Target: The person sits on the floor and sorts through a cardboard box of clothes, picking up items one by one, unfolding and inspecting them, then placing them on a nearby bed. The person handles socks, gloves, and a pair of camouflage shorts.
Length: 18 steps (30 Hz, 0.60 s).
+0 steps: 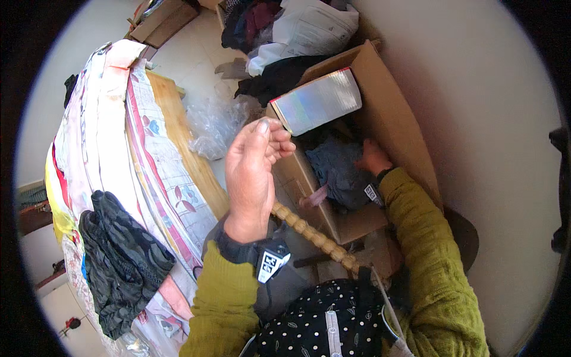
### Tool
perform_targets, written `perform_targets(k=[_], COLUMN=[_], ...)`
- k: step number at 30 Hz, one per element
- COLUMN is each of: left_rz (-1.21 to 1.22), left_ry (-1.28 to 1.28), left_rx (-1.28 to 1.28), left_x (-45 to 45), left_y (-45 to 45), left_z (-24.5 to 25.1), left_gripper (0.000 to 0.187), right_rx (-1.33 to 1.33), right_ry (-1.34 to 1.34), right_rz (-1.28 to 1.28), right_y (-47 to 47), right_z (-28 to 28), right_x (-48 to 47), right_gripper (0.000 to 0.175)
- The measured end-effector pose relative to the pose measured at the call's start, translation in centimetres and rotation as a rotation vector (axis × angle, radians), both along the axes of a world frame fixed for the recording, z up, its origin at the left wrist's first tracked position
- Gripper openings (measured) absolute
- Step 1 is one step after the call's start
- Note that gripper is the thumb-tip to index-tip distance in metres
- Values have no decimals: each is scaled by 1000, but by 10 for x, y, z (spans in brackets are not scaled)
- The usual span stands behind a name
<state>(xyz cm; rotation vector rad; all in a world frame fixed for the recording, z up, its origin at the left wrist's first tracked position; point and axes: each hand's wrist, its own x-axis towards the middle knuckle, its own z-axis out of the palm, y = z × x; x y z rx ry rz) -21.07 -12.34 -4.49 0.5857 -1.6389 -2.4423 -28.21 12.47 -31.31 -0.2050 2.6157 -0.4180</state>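
My left hand [252,178] is raised in front of me beside the cardboard box, fingers loosely curled, with nothing visible in it. My right hand [374,157] reaches down inside the open cardboard box [403,134], at the edge of a bunched dark blue-grey cloth [339,165]. Its fingertips are partly hidden, so a grip on the cloth cannot be made out. A pink strip of cloth [318,195] hangs over the near left wall of the box. Across the far end of the box lies a shiny silver carton [319,105] with a red edge.
To the left, layered sheets and a floral mattress [183,178] cover a wooden bed [178,120]. Dark camouflage-patterned clothing [125,263] lies there. Clear plastic [214,125] sits between bed and box. A knobbly segmented rod [316,234] crosses before me. A wall [490,134] stands close on the right.
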Motion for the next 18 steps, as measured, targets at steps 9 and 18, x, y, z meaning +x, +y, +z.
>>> perform_targets(k=[9, 18], left_rz=[-92, -481], left_ry=[32, -89], left_rx=[-28, -513], left_x=[0, 12], left_y=[8, 19], left_z=[-4, -5], left_gripper=[28, 65], right_rx=[100, -268], right_ry=[-396, -554], right_rz=[395, 657], right_y=[23, 11], right_z=[-65, 119], right_x=[36, -34], right_gripper=[43, 30])
